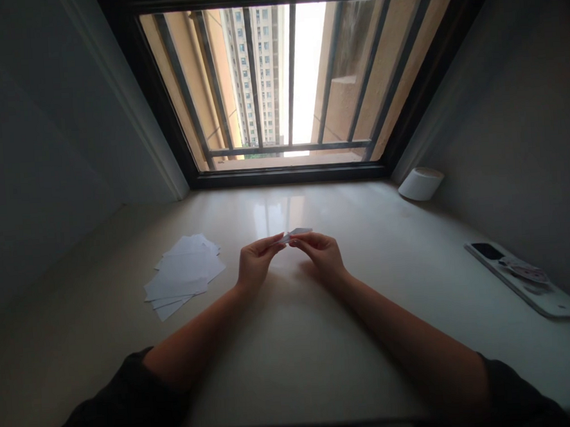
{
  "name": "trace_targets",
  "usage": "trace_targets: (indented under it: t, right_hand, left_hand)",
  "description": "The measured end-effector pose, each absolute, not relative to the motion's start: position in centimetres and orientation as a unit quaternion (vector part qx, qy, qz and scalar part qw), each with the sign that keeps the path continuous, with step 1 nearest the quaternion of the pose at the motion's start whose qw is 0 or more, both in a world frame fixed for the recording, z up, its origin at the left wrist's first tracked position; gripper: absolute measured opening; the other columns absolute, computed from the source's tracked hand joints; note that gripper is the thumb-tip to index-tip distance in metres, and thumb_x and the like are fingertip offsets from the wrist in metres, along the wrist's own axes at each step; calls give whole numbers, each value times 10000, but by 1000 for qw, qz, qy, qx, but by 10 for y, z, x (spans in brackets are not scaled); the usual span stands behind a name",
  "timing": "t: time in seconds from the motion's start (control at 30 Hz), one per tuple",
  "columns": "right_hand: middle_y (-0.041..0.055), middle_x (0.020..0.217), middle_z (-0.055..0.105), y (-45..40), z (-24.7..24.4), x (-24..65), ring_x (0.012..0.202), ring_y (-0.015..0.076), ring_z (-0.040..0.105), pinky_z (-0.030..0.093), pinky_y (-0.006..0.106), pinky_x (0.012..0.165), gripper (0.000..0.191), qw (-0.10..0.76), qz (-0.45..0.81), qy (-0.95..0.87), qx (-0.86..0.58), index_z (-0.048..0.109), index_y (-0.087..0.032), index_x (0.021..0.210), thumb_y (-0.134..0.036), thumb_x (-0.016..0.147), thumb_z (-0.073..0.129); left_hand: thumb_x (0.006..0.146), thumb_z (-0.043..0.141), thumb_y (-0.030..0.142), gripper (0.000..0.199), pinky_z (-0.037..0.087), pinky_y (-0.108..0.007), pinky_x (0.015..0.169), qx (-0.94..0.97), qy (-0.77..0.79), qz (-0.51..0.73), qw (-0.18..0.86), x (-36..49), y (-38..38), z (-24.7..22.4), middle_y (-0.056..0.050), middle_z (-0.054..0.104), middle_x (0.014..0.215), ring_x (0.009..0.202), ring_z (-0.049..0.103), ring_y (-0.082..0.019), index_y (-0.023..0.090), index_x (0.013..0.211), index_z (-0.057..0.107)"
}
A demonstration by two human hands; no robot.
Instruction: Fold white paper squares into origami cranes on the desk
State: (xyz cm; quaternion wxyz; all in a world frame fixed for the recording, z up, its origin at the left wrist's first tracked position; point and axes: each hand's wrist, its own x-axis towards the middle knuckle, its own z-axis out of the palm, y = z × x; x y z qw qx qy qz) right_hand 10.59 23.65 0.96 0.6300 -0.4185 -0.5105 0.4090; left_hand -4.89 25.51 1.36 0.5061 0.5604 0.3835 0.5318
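Between my two hands, above the middle of the white surface, is a small piece of folded paper. My left hand pinches its left end between thumb and fingers. On the other side my right hand is closed on the paper with thumb and fingertips. Part of the paper points up and to the right past my right fingertips; the rest is mostly hidden by the fingers. Several loose white sheets lie in an overlapping, fanned pile to the left of my left hand.
A phone with a ring on its back lies at the right of the white surface. A white cylindrical object is at the back right, near the wall. Behind the surface stands a barred window.
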Motion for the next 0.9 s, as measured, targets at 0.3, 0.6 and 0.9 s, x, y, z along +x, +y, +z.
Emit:
trace_targets:
  t: [0.3,0.6,0.9]
  right_hand:
    - [35,827,735,238,7,107,820,221,675,512,407,841,232,623,447,-478,-428,736,-219,812,-363,633,760]
    - [45,815,735,238,7,108,796,217,681,523,411,837,235,639,452,-453,-426,735,-210,800,-346,612,776]
    - [45,769,735,238,8,105,725,205,686,537,394,797,239,661,472,-407,-418,731,-195,764,-325,574,796]
  left_hand:
    - [657,743,316,337,495,-359,815,552,390,527,516,-49,257,11,-76,729,885,842,658,-209,188,967,713]
    - [659,746,320,356,478,-358,842,537,390,512,545,-48,256,10,-78,726,913,860,650,-204,194,990,707]
    - [644,757,322,384,474,-356,830,518,388,507,569,-47,257,10,-87,727,900,847,653,-207,186,999,704]
